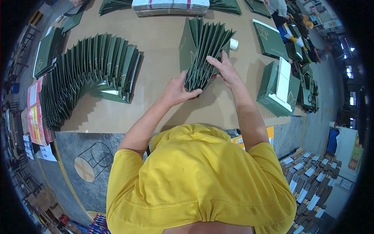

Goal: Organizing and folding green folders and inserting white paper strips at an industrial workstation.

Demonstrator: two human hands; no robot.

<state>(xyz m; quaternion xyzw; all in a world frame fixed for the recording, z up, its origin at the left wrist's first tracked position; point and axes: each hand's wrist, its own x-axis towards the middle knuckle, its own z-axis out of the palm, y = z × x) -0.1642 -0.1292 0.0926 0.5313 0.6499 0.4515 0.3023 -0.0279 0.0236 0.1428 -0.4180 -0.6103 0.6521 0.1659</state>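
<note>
In the middle of the brown-covered table, both my hands hold a fanned stack of dark green card folders (208, 50) with thin gold line prints. My left hand (177, 90) grips the stack's near left side, its thumb stretched along the near end. My right hand (226, 71) holds the right side, thumb on the upper edges and fingers partly hidden beneath. The folders are pressed together near me and spread apart at the far end. Under and left of them shows a flat green panel (186, 50). A white roll or cup (233, 44) sits just beyond my right hand.
At left, a curved row of green folders (93, 58) stands on edge. Red-and-white bundles (36, 113) lie by the table's left edge. A strapped stack (171, 8) sits at the far side. Green stacks (272, 91) occupy the right. A round-seated stool (84, 169) stands on the floor.
</note>
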